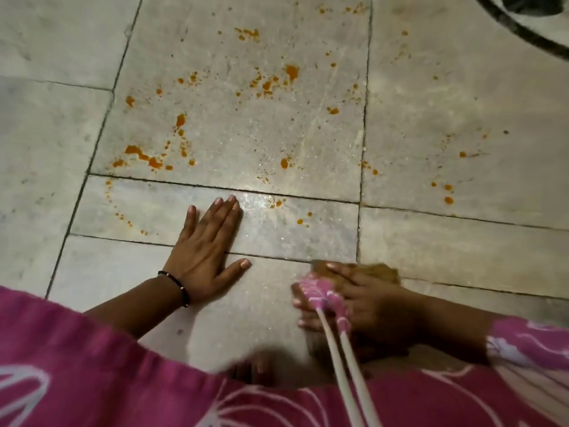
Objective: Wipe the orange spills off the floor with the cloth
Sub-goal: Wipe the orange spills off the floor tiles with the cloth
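Most orange spills [215, 118] are still on the floor [462, 103], the left hand [206, 245] lies flat, and the right hand [363, 300] presses the brown cloth [385, 271] near the knees.

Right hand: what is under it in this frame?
Under the right hand lies the brownish cloth, its edge showing past the fingers, pressed on the floor. A pink tassel hangs in front. Most of the cloth, and any spill beneath it, is covered.

Spills [215, 118] beyond hands, on floor [462, 103]
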A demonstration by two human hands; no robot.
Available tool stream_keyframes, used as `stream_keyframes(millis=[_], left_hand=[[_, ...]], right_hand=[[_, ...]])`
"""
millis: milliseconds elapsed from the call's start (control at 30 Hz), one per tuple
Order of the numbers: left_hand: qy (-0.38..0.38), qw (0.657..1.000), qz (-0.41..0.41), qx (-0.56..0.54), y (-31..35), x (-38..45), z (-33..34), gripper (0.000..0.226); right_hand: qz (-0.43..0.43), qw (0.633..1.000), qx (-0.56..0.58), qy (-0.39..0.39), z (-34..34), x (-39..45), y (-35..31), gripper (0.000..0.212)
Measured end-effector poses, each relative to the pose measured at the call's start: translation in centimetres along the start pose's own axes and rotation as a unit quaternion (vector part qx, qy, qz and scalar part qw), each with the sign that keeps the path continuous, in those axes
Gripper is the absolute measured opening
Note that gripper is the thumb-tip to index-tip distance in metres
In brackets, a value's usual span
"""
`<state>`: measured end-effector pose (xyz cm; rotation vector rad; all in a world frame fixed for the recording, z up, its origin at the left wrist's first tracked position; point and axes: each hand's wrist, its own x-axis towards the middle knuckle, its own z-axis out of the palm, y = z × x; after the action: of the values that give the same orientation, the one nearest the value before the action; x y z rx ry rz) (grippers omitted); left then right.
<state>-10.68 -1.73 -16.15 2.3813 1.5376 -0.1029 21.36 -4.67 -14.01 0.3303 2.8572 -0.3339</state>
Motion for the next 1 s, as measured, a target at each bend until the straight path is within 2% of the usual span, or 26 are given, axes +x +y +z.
stream_keyframes(millis=[67,100,200,233,267,333,433,500,567,633,700,800,867,1000], left_hand=[[0.002,1.000,-0.003,0.006,0.0,0.0,0.2,0.087],[0.003,1.000,-0.003,0.010,-0.1,0.1,0.2,0.088],[-0.004,1.000,-0.009,0.016,0.1,0.2,0.0,0.091],[-0.008,1.000,-0.011,0.015,0.1,0.3,0.0,0.091],[-0.012,1.000,-0.011,0.016,0.1,0.3,0.0,0.091],[-0.015,1.000,-0.011,0.022,0.1,0.4,-0.1,0.092],[-0.021,0.999,-0.010,0.027,0.1,0.4,-0.1,0.092],[-0.026,0.999,-0.010,0.027,0.1,0.5,-0.3,0.092],[-0.019,0.999,-0.010,0.027,0.2,0.5,-0.4,0.091],[-0.016,1.000,-0.015,0.019,0.3,0.4,-0.4,0.091],[-0.008,1.000,-0.018,0.021,0.4,0.4,-0.4,0.091],[-0.002,0.999,-0.027,0.018,0.6,0.4,-0.4,0.091],[-0.007,0.999,-0.028,0.019,0.8,0.4,-0.4,0.091],[-0.017,0.999,-0.024,0.027,0.8,0.4,-0.4,0.091]], right_hand=[[0.007,1.000,-0.012,0.012,-0.5,3.9,2.3,0.073],[0.039,0.999,-0.017,0.028,-1.1,5.2,3.9,0.073],[0.226,0.971,-0.004,0.081,-2.2,4.8,8.7,0.075],[0.273,0.958,-0.002,0.087,-1.9,3.6,9.1,0.077],[0.284,0.954,-0.002,0.094,-1.6,2.3,8.5,0.077],[0.219,0.969,0.006,0.112,-0.7,1.4,5.3,0.074],[0.107,0.988,0.012,0.112,-0.7,5.1,3.4,0.063],[0.134,0.986,-0.012,0.101,-1.7,8.5,5.3,0.069],[0.230,0.967,-0.003,0.106,-2.6,9.1,8.1,0.067],[0.337,0.934,0.038,0.113,-2.7,6.2,10.1,0.063],[0.392,0.911,0.029,0.125,-1.7,2.0,9.6,0.066],[0.377,0.920,0.014,0.106,0.2,-2.1,5.2,0.067],[0.348,0.932,0.006,0.107,0.9,-1.6,2.6,0.065],[0.273,0.958,0.009,0.086,-0.7,4.2,4.5,0.063]])
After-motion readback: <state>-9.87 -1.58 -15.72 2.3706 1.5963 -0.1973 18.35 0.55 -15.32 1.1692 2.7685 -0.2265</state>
